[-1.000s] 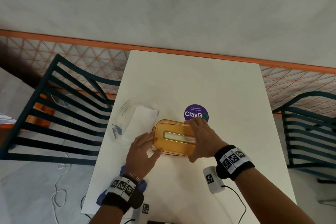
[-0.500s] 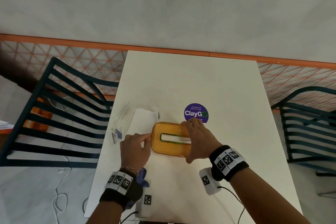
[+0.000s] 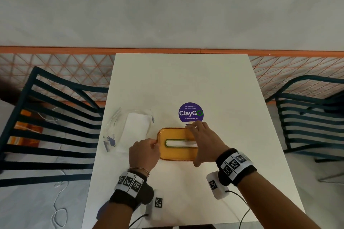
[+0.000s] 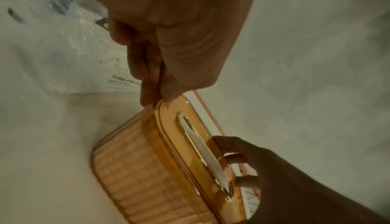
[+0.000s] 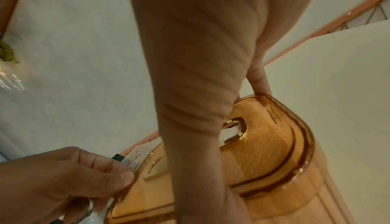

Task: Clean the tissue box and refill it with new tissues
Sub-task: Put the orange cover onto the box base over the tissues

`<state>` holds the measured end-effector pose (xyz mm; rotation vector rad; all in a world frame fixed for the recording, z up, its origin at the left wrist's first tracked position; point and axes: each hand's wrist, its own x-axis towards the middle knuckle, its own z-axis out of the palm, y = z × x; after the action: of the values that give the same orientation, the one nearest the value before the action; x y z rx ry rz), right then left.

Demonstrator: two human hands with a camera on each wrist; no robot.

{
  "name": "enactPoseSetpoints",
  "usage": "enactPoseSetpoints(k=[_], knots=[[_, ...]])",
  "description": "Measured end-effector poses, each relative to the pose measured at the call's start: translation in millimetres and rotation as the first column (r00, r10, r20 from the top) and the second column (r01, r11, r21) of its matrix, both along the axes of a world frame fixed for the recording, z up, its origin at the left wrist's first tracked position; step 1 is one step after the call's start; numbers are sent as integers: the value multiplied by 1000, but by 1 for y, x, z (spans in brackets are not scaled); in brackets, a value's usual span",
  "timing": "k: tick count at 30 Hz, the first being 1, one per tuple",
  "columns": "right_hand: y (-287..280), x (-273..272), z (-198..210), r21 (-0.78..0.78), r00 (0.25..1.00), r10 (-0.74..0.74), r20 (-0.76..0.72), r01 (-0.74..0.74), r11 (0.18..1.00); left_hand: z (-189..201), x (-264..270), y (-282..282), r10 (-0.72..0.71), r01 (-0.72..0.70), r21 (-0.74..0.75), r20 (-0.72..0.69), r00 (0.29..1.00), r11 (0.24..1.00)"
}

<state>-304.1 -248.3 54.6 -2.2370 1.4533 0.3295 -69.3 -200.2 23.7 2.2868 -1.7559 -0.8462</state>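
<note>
An amber see-through tissue box (image 3: 176,151) stands on the white table (image 3: 182,83), lid on, with white tissue showing in its gold-rimmed slot (image 3: 178,143). My left hand (image 3: 155,143) pinches the left edge of the lid between thumb and fingers (image 4: 147,94). My right hand (image 3: 200,144) spans the box's right end, fingers on the far side and thumb on the near side. Seen from the right wrist, the box (image 5: 263,152) lies under my thumb, and my left hand (image 5: 124,176) is at the lid's rim. A clear-wrapped tissue pack (image 3: 135,126) lies just left of the box.
A purple round ClayGo sticker (image 3: 190,112) sits behind the box. Dark slatted chairs stand to the left (image 3: 55,126) and right (image 3: 307,117). A blue cloth (image 3: 101,212) lies under my left forearm. White tagged devices (image 3: 216,187) with cables sit near the table's front edge.
My left hand has shifted from the box's near-left corner to the left edge of the lid. The right hand keeps its hold on the right end.
</note>
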Motion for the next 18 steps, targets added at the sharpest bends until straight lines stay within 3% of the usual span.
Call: enactPoseSetpoints(k=[4,6,11,18], knots=[[-2,-4,-3,12,999,-17,37,17,1000,6,-3,-3,39,-39,1,-35,999,999],[0,-10,-3,-17,996,-35,83,37,999,8,-4,-2,32,-36,-120,-34,999,992],[11,-23,-6,-186,981,-50,188,86,979,7,-18,0,-331,344,-245,94,939,907],[8,-12,-13,-232,965,-47,260,110,967,4,-37,-13,-383,409,-295,145,912,864]])
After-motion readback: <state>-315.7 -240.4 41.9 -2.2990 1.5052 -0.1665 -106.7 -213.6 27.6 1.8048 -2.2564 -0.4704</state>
